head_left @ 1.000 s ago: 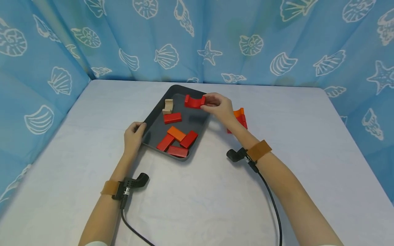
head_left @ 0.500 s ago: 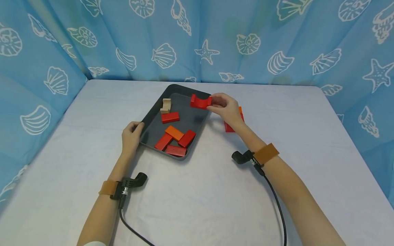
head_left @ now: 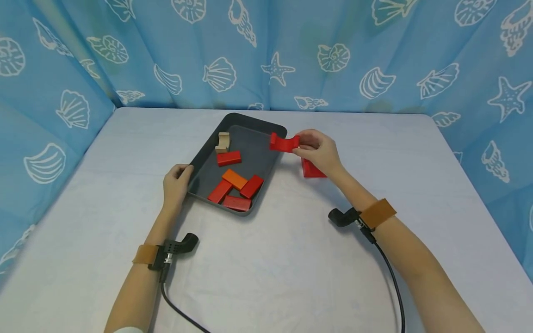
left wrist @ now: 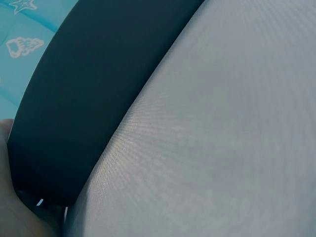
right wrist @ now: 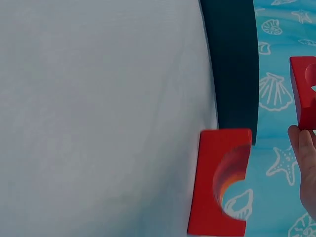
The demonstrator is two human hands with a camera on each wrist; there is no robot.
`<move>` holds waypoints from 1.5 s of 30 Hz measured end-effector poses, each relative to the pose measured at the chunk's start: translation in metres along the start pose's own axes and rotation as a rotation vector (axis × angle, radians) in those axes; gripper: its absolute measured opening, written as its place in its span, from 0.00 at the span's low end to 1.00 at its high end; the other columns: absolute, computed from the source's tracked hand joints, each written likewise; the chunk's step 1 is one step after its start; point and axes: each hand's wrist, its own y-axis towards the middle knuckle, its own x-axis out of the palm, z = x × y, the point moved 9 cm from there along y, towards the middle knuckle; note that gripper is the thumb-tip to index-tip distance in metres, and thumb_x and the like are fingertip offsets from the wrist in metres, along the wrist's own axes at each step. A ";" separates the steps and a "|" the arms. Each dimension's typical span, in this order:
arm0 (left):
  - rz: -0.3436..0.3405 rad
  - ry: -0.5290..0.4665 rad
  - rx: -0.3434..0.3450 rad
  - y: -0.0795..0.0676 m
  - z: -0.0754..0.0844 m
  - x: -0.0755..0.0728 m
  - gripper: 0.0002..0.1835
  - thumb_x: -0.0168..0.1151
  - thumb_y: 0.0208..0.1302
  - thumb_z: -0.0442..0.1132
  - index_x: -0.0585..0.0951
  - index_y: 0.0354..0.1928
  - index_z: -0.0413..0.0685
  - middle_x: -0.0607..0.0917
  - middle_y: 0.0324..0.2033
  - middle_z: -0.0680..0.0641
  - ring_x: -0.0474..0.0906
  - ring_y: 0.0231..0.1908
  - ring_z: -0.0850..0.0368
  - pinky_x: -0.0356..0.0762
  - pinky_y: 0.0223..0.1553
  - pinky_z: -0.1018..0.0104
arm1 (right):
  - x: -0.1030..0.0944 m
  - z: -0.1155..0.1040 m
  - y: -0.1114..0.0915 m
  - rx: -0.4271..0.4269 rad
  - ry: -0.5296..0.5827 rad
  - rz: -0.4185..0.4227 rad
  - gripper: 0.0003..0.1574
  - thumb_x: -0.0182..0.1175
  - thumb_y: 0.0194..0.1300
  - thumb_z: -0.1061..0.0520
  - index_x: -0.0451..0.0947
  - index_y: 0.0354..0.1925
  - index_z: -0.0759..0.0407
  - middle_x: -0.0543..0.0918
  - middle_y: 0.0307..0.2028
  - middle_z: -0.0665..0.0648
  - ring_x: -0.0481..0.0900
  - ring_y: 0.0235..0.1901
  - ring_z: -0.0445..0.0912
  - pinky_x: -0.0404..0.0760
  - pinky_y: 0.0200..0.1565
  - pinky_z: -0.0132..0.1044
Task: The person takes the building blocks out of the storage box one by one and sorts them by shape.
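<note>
In the head view my left hand [head_left: 175,185] grips the left rim of a dark grey tray [head_left: 255,159]. The left wrist view shows that hand at the edge of the tray's outer wall [left wrist: 94,94]. My right hand [head_left: 319,150] pinches one end of a red arch block [head_left: 284,143], held up over the tray's right rim. The same red arch block [right wrist: 302,91] shows at the right edge of the right wrist view, above the fingertips. On the table under my right hand stands another red arch block [head_left: 311,169], partly hidden by the hand and forearm.
Inside the tray lie a pale wooden arch block [head_left: 223,141], an orange block [head_left: 235,178] and several red blocks [head_left: 228,158]. White cloth [head_left: 287,259] covers the table. A blue shell-print curtain [head_left: 275,51] hangs behind it. Cables [head_left: 393,268] trail from both wrist cameras.
My right hand has moved to the right with the red arch block, from over the tray's inside to its right rim. My left hand keeps its grip on the tray.
</note>
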 end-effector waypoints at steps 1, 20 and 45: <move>-0.002 0.001 0.001 0.000 0.000 0.000 0.19 0.50 0.63 0.45 0.76 0.44 0.34 0.76 0.37 0.43 0.67 0.35 0.58 0.63 0.37 0.69 | -0.002 0.001 -0.001 0.004 -0.007 0.000 0.22 0.63 0.53 0.62 0.73 0.47 0.67 0.78 0.42 0.61 0.77 0.40 0.48 0.73 0.44 0.37; 0.007 0.013 0.010 0.001 0.004 0.002 0.18 0.51 0.62 0.44 0.77 0.42 0.34 0.76 0.37 0.42 0.67 0.35 0.57 0.62 0.37 0.68 | -0.013 0.004 -0.022 0.121 -0.096 -0.105 0.24 0.62 0.55 0.62 0.70 0.49 0.70 0.76 0.44 0.65 0.77 0.41 0.51 0.72 0.45 0.38; 0.011 0.014 -0.011 0.000 -0.001 0.000 0.18 0.51 0.62 0.44 0.76 0.43 0.34 0.76 0.37 0.42 0.67 0.35 0.58 0.62 0.37 0.69 | -0.027 0.023 -0.060 0.200 -0.082 -0.207 0.25 0.63 0.55 0.60 0.71 0.50 0.70 0.75 0.46 0.65 0.75 0.43 0.50 0.73 0.42 0.32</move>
